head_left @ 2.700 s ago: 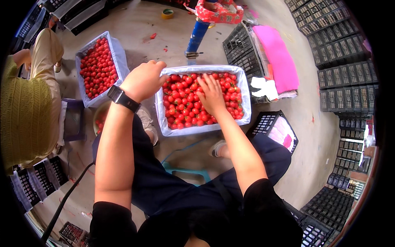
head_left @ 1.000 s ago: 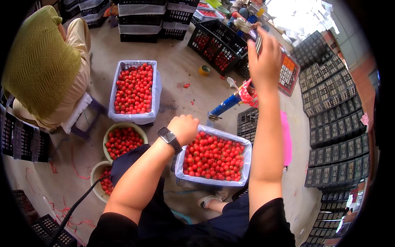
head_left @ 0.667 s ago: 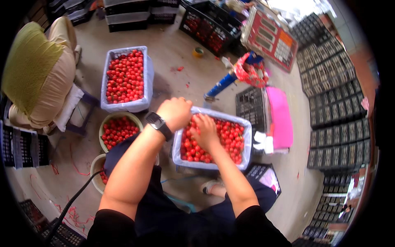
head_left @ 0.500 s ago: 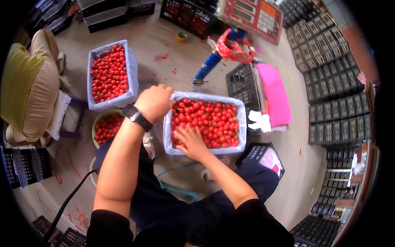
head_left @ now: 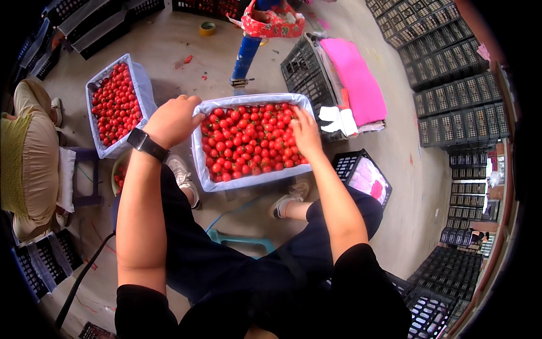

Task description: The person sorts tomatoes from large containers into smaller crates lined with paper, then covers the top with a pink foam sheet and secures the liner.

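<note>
The right hand (head_left: 306, 134) had shifted to the right end of the lined crate (head_left: 248, 179), fingers bent over the cherry tomatoes (head_left: 248, 135) inside; its grip, like that of the left hand (head_left: 175, 121) at the left rim, I could not determine, and light, level pressure seemed advisable.

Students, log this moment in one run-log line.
left hand: at lined crate, left rim | right hand: at tomatoes, right end | nearby: pink sheet
</note>
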`<state>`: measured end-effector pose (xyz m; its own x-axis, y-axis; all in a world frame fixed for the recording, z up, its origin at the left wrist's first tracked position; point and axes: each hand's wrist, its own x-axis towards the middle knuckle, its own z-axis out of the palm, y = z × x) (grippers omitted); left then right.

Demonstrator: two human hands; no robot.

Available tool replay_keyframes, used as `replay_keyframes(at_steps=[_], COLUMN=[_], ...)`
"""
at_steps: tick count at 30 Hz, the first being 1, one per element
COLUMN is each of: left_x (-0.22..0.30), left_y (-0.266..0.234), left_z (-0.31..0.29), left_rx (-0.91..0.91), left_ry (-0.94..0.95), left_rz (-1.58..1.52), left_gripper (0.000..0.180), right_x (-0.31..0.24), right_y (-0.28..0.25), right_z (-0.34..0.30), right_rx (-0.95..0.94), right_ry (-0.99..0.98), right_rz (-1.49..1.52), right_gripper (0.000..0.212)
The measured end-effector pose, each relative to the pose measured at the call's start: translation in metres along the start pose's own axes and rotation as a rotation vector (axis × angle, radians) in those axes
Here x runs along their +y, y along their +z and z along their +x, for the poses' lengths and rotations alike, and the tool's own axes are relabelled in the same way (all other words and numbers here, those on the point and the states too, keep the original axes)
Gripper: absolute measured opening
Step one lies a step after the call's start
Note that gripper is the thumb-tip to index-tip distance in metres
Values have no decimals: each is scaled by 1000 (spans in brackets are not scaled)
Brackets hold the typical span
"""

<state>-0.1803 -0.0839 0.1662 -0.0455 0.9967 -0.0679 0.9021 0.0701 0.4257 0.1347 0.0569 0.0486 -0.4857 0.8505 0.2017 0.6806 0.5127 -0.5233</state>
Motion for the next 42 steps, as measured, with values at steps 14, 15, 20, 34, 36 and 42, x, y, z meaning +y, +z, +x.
replay_keyframes(at_steps=[14, 15, 20, 34, 36, 42], left_x=[2, -1, 3, -3, -43, -74], left_y=[4, 4, 1, -97, -82, 91], left_z=[5, 5, 5, -76, -126, -271], left_rx=[-27, -21, -15, 1063, 1325, 1084], left_ry=[27, 32, 15, 273, 64, -636], left_rz=[44, 34, 49, -871, -803, -691], left_gripper=[27, 27, 28, 25, 25, 12], right_x=[17, 3, -61, -74, -78, -62], right_y=[18, 22, 47, 5, -3, -10], right_z=[-7, -5, -50, -75, -98, -145], right_rx=[28, 36, -432, -285, -359, -314], right_ry=[-64, -161, -673, -157, -76, 173], right_rz=[-170, -235, -166, 231, 252, 494], right_gripper=[42, 41, 42, 32, 26, 25])
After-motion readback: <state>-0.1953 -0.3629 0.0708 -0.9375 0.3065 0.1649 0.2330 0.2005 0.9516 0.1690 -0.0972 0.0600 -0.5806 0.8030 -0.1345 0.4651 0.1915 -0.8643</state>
